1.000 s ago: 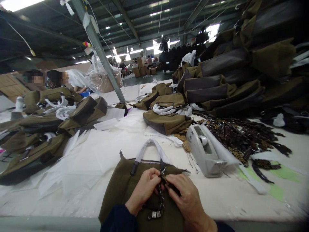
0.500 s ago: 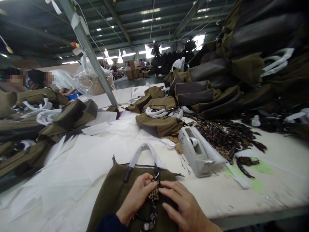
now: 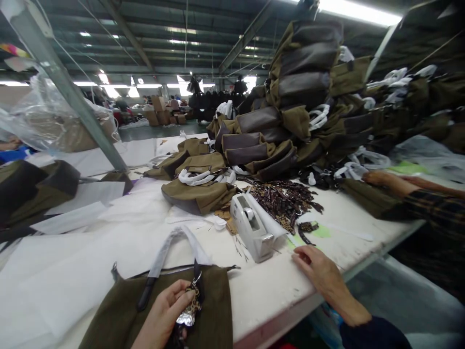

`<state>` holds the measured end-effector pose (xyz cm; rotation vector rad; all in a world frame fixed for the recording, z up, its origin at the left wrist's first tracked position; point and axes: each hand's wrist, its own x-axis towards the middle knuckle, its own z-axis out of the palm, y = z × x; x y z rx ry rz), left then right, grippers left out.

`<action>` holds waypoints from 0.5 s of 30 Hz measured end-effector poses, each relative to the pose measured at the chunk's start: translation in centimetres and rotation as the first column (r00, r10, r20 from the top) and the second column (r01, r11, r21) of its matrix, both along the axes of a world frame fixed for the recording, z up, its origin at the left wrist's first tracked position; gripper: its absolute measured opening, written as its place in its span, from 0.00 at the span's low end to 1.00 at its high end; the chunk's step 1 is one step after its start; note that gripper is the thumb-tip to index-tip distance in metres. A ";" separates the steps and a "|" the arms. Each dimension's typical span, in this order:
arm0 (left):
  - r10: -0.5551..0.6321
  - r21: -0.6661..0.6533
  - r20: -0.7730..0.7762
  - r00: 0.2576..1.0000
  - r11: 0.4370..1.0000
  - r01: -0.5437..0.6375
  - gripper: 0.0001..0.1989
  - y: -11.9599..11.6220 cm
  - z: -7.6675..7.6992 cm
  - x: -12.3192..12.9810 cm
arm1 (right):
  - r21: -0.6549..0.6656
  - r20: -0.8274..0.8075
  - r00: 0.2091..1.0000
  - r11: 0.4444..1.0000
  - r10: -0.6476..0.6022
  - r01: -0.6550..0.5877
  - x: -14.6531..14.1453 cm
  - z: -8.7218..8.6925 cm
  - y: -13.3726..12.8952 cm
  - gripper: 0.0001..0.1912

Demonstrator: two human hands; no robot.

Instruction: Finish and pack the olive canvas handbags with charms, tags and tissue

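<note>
An olive canvas tote bag [image 3: 214, 305] lies at the bottom of the view, its top zip facing away from me. Its handle, wrapped in white film [image 3: 170, 252], arcs up over the table. My left hand [image 3: 162, 310] pinches a leopard-print charm [image 3: 193, 308] hanging from a clasp at the bag's dark handle strap. Silvery metal pieces [image 3: 185, 318] dangle below it. My right hand [image 3: 323, 276] rests apart on the white table, fingers loose and holding nothing. It is nearest a heap of leopard-print strips [image 3: 283, 203] and a green sheet [image 3: 321, 231].
A grey tape dispenser [image 3: 252, 228] stands on the table. Stacks of olive-and-brown bags [image 3: 286, 111] rise behind it. White tissue sheets [image 3: 83, 257] spread to the left. A co-worker's hand [image 3: 385, 180] lies on an olive bag at the right. The table edge [image 3: 283, 310] runs below my right hand.
My right hand has let go of the charm and moved right onto the table. The view has swung right and shows a co-worker's arm. My left hand keeps the charm.
</note>
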<state>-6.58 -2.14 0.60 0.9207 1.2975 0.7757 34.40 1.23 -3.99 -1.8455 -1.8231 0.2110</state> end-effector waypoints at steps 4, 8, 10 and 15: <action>-0.008 0.013 0.016 1.000 1.000 0.007 0.22 -0.1 0.1 0.0 | 0.011 0.122 0.992 1.000 0.005 -0.006 -1.5 0.0 1.5 0.10; 0.012 0.021 0.012 1.000 1.000 -0.012 0.22 -0.2 0.0 0.1 | 0.011 0.140 0.990 1.000 0.009 -0.011 -1.9 0.2 1.5 0.11; 0.033 0.027 0.006 0.999 0.999 -0.033 0.23 -0.3 0.0 0.2 | 0.018 0.124 0.992 1.000 0.013 -0.015 -1.8 0.3 1.2 0.12; 0.059 0.020 0.007 0.998 0.998 -0.059 0.22 -0.5 0.5 0.5 | 0.068 0.049 0.998 0.997 0.041 -0.045 -2.6 0.5 0.7 0.09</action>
